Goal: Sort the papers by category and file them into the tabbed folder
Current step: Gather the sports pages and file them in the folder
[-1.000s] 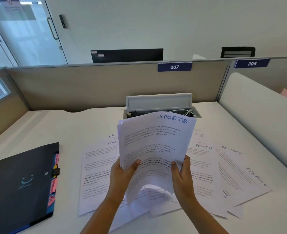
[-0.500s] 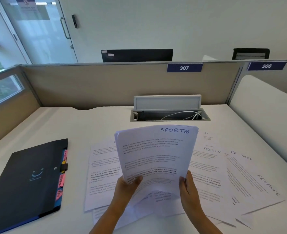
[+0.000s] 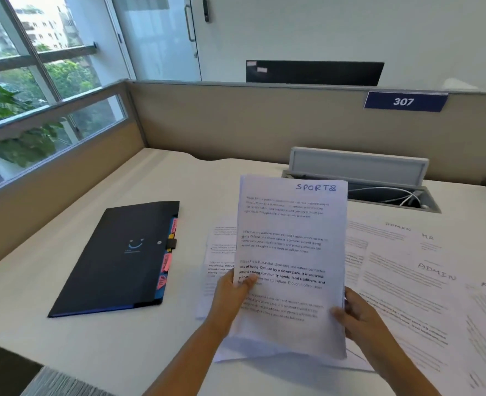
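Since 0.5 s ago my view has swung left, so the closed folder now sits nearer the middle of the picture, and the sheaf has gone from bowed and tilted to nearly upright and squared.

My left hand (image 3: 232, 292) pinches the left edge of the SPORTS stack (image 3: 291, 261), thumb curled over the printed face and fingers hidden behind. My right hand (image 3: 356, 317) grips the lower right edge, thumb on the front and the other fingers curled round behind. I judge the 2-sided hold is there to keep the sheets aligned and stiff, with the heading readable at the top so the category is certain before filing.

The stack is raised off the desk (image 3: 162, 181), its lower edge close to the loose papers beneath. The tabbed folder (image 3: 116, 258) lies flat and closed to the left, well apart from the stack, pink and orange tabs along its right edge and a clasp at mid-edge.

To the right, loose sheets (image 3: 413, 281) marked ADMIN, HR and a cut-off "FI" overlap each other. Behind them the cable tray (image 3: 359, 170) stands open with white cables inside. Further sheets (image 3: 222, 252) lie between the stack and the folder. I judge the shut clasp the main obstacle: both hands are occupied, so 1 must let go first.
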